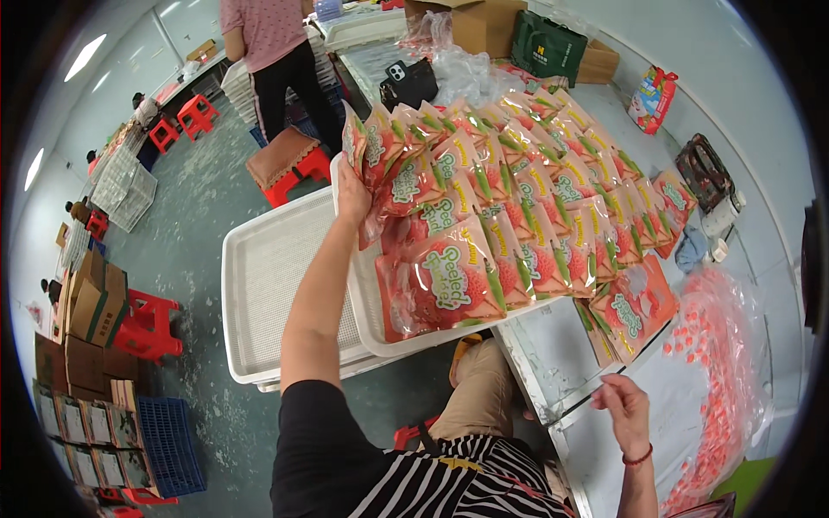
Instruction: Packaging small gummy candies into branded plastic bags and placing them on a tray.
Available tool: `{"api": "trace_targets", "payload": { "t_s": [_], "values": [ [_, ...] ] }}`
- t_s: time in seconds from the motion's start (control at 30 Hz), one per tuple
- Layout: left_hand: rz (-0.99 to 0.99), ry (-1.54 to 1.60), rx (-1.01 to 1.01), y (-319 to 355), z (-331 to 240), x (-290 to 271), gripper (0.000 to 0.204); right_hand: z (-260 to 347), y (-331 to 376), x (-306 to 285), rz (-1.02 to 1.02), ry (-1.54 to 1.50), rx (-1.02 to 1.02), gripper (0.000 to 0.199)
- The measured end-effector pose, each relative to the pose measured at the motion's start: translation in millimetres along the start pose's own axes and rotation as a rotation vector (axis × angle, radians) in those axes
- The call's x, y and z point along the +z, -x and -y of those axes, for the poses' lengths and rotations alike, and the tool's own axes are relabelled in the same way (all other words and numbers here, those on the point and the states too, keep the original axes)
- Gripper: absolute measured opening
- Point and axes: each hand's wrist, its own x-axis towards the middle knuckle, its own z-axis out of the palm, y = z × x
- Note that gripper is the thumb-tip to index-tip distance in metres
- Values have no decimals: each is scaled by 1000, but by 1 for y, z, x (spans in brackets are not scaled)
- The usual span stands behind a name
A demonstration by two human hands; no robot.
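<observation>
Reaching far forward, the left hand (351,194) closes its grip on the far-left edge of a fan of red snack pouches (484,216), thumb and fingers pinched on the outermost pouch as if to keep the overlapping rows from sliding. The pouches lie shingled across a white tray (367,319) that juts off the tabletop (553,354) toward the person, each one lapped over the next so their printed faces all show. A second white tray (259,302) sits lower and to the left, bare of pouches. The right hand (623,406) hovers near the tabletop's near edge, fingers curled loosely with nothing clearly held; whether it pinches something small I cannot tell. To its right a clear bag of red caps (717,363) slumps on the tabletop. Far left, a person in a pink top (263,34) stands by red stools (194,112).
</observation>
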Motion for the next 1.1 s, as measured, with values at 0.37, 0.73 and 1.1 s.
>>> {"api": "trace_targets", "payload": {
  "t_s": [0.37,0.73,1.1],
  "values": [
    [610,1052,-807,-40,-7,-51,97,-44,-119,86,17,-332,404,60],
    [188,688,-643,-44,-15,31,82,-42,-159,90,-43,-358,327,38],
    [127,508,-635,-37,-32,22,86,-37,-161,93,55,-664,377,31]
  ]
}}
